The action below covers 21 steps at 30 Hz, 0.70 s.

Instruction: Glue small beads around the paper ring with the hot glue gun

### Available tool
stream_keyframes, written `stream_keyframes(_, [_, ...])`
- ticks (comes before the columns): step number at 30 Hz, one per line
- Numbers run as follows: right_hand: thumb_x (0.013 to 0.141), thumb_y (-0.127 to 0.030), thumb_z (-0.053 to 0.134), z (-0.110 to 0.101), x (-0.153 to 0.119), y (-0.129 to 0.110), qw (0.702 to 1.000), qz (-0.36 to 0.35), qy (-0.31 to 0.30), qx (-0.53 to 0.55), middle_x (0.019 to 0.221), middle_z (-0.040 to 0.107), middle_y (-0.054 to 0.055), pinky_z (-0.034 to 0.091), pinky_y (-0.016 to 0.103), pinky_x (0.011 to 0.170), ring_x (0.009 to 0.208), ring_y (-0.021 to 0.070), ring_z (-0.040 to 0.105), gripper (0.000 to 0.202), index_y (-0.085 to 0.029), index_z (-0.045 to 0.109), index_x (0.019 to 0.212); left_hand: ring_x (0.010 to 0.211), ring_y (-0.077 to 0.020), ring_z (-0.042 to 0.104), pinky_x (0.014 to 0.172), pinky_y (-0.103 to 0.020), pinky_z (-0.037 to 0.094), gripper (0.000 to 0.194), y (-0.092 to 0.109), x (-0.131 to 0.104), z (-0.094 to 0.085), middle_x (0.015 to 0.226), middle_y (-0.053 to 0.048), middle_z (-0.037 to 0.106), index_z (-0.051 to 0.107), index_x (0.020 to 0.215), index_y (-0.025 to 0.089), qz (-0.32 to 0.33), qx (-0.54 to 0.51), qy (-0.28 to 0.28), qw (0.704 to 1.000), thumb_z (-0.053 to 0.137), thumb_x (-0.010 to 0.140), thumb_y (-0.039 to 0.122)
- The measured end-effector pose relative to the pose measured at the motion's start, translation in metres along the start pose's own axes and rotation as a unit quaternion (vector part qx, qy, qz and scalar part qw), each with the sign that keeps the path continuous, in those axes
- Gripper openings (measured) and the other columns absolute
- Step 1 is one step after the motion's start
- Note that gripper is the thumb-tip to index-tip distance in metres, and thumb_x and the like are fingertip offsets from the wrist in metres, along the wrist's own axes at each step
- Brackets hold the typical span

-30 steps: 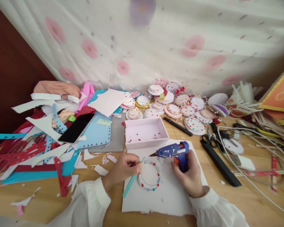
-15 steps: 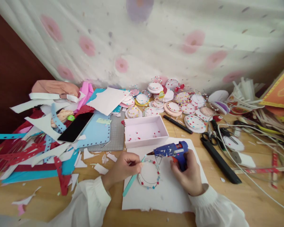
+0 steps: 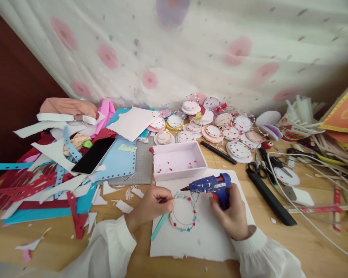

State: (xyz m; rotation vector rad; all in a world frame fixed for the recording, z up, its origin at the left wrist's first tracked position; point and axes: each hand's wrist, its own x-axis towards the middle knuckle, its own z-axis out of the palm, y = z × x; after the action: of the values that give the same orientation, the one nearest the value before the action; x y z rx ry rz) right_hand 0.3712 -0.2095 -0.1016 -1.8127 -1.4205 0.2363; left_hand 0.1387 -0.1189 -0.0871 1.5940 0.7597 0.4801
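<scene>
Turquoise flat stick (image 3: 161, 221), its long axis slanting up to the right, is pinched in the left hand (image 3: 152, 204), with its tip at the left rim of the small white ring dotted with coloured beads (image 3: 183, 212) on the white paper sheet (image 3: 208, 239) near the table's front edge. Just right of the ring, the blue glue gun (image 3: 210, 186) is gripped by the right hand (image 3: 232, 216), with its nozzle pointing left above the ring. No legible writing is seen.

Home craft table: paper scraps (image 3: 43, 185), glue gun (image 3: 211, 185), flowered curtain (image 3: 191, 50).

No legible text, label or number on anything.
</scene>
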Motion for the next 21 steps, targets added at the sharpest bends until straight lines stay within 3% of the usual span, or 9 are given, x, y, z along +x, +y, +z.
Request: stream_keyframes(21, [0.076,-0.033,0.057,0.0014,-0.0017,0.001,1.0,0.01,-0.004,0.006,0.06,0.042,-0.007,0.035,0.022,0.042,0.045,0.0101,0.039,0.024,-0.023,0.041,0.09,0.049,-0.0074,0.03,0.048,-0.022,0.022,0.029,0.0004,0.0008,-0.0008,0.05,0.006,0.034,0.041,0.049,0.016,0.009,0.002,-0.005,1.0,0.051,0.075,0.015])
